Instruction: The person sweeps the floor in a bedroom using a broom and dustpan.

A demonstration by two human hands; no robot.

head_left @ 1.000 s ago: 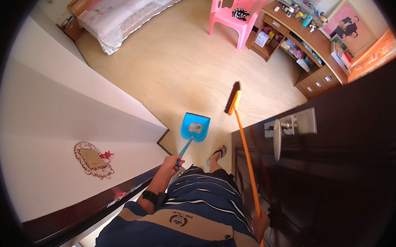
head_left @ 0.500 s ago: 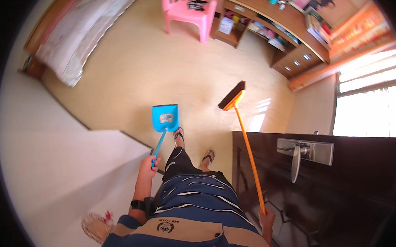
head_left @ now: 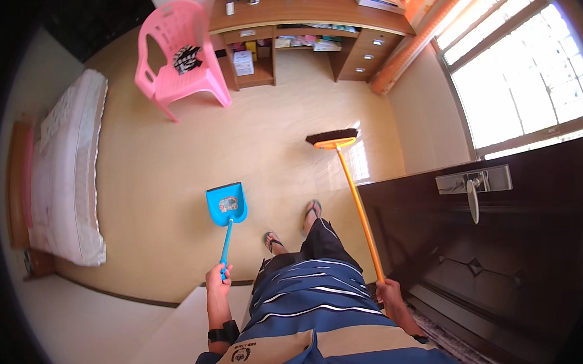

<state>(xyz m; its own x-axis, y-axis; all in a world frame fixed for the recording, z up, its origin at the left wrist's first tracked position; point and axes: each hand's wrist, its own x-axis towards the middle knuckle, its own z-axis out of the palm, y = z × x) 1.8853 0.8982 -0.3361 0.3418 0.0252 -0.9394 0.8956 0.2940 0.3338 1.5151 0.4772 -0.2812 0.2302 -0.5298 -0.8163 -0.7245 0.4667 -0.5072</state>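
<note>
We looked down at a person's two hands in a room with a beige floor (head_left: 163, 206). At lower left of centre, the left hand (head_left: 219, 281) had its fingers wrapped around the end of the handle of a blue dustpan (head_left: 227, 204). The dustpan's pan lay left of the frame's centre, tilted slightly, with a pale label inside; we could not tell whether it touched the floor. At lower right of centre, the right hand (head_left: 389, 295) was clamped around the orange pole of a broom (head_left: 358, 208), which slanted up to a dark-bristled head just above the centre. We saw sandalled feet (head_left: 312, 212) between the two tools, below the middle. A pink plastic chair (head_left: 186, 84) with a black-and-white cloth (head_left: 187, 60) on it stood at upper left, beside a brown desk (head_left: 312, 12) at top centre. A bed (head_left: 67, 172) filled the far left; a dark door (head_left: 490, 243) occupied the lower right, below a bright window (head_left: 524, 72).
</note>
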